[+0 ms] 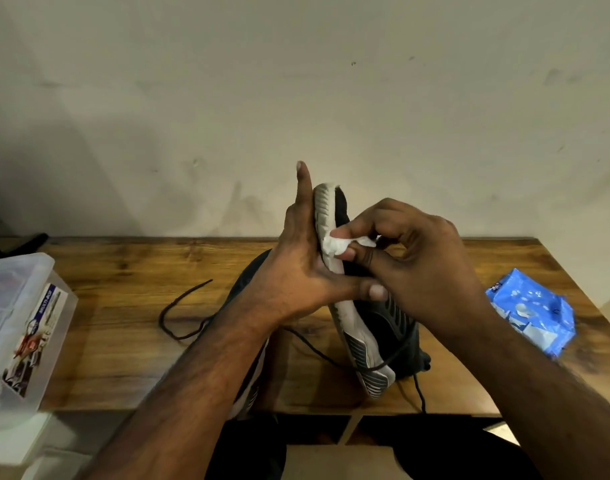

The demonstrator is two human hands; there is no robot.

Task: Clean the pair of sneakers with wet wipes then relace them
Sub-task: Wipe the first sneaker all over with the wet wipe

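A black sneaker with a white sole [357, 327] stands tilted above the wooden table, toe up and heel near the front edge. My left hand [298, 271] holds it against the sole, index finger stretched up along it. My right hand [410, 254] pinches a crumpled white wet wipe [334, 245] against the sole's edge. The second sneaker [248, 292] lies on the table behind my left forearm, mostly hidden. A loose black lace [179, 310] curls on the table to the left. Another lace [417, 386] hangs off the held shoe's heel.
A blue wet wipe pack [535, 313] lies at the table's right end. A clear plastic box [16, 323] with a label stands at the left edge. The wooden table [123, 358] backs onto a pale wall.
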